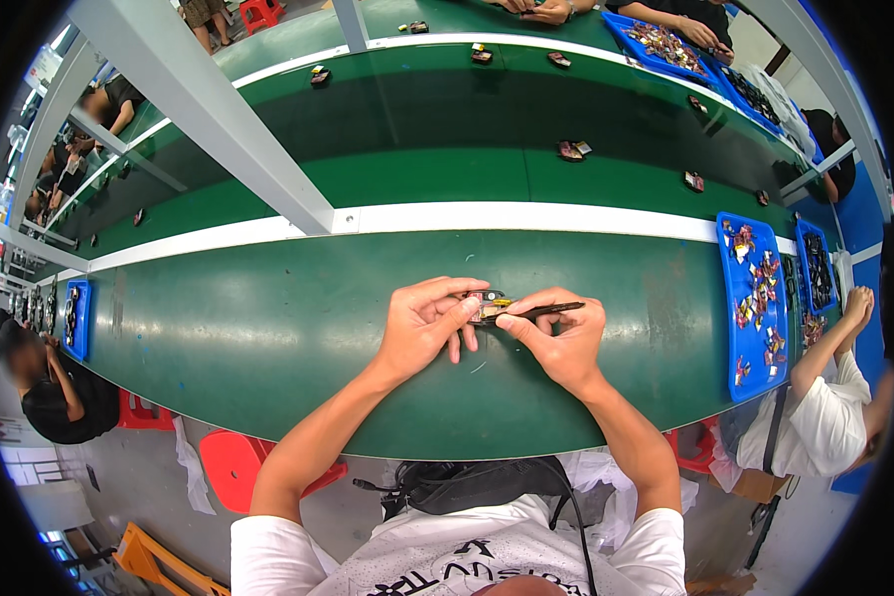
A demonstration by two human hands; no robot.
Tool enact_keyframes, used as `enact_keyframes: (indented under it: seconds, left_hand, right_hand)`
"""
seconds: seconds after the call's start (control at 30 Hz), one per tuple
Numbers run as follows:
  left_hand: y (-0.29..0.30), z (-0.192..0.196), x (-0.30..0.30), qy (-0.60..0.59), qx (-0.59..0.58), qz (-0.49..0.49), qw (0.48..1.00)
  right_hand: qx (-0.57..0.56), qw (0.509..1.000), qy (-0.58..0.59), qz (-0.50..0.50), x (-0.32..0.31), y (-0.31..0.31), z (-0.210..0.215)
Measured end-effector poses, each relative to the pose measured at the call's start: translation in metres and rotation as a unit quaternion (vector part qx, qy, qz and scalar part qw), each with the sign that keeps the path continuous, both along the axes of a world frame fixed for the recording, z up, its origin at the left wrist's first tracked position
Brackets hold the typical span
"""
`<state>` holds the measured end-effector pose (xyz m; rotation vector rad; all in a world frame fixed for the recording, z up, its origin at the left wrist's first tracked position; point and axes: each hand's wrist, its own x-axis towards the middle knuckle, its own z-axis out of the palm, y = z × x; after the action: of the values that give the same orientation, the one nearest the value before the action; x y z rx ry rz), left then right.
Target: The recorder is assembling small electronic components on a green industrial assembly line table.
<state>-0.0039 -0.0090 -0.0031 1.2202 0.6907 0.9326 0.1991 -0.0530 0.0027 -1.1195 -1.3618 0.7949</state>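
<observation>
One small device [490, 308], as I see it over the green table [268, 328], pinched in the person's left hand [429, 323], slim dark tool [558, 309] held by the right hand [563, 338] just beside, blue tray [762, 382] further right.

White shirt [437, 526] | short white sleeves [278, 556] | black chest lettering [455, 573] | thin black cord [585, 546] | bare fingers [432, 289]

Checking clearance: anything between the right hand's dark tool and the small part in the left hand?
Nothing visible: the dark tool in the right hand points at the small part held by the left hand. Tip contact unclear.
</observation>
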Motion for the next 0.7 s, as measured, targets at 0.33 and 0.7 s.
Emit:
enact_keyframes:
  seconds: [0.33, 0.7]
  left_hand:
    - [0.0005, -0.0005, -0.0001, 0.010, -0.004, -0.002, 1.000]
    - [0.0010, 0.0009, -0.0002, 0.005, -0.004, 0.031, 0.999]
  right_hand:
    - [-0.008, 1.000, 0.003, 0.007, 0.0017, 0.0011, -0.0011]
    - [0.035, 0.999, -0.023, 0.000, -0.0030, 0.0006, 0.0024]
